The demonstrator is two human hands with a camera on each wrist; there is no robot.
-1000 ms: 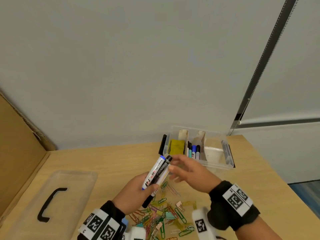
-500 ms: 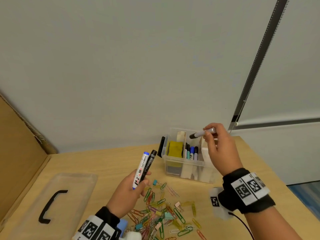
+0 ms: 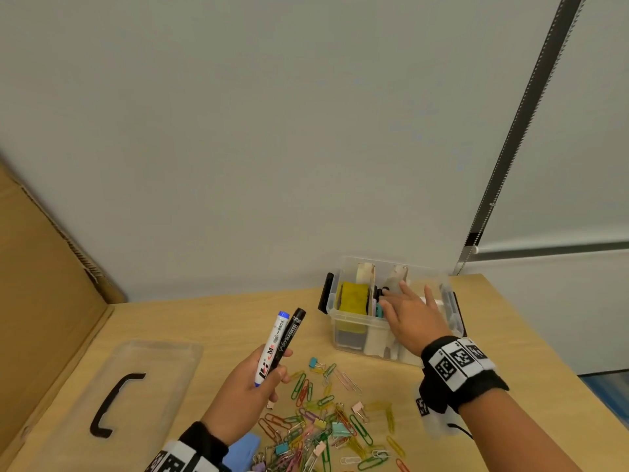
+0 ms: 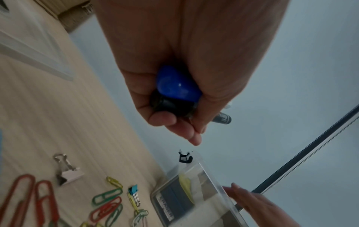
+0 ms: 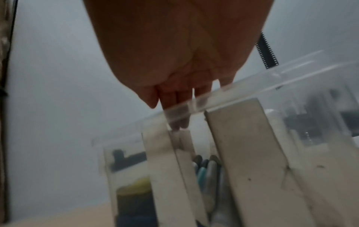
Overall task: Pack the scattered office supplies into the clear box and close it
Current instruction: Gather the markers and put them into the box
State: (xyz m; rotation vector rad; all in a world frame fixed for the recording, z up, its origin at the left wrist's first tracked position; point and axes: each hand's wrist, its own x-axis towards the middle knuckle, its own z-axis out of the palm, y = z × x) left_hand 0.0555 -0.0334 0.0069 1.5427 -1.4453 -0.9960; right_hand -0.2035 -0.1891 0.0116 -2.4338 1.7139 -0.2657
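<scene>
Two markers (image 3: pixel 279 345) are gripped upright in the left hand (image 3: pixel 245 390), long axes tilted toward the box (image 3: pixel 350 321), which sits just up and right of them. The right hand (image 3: pixel 408 318) is laid flat over the box's pen slot, fingers straight, nothing held, so it's the nearer one. Half a second ago a marker was pinched above the box; now it's been dropped in. The lid (image 3: pixel 112 396) is left off, well apart, with clips (image 3: pixel 320 420) scattered.
</scene>
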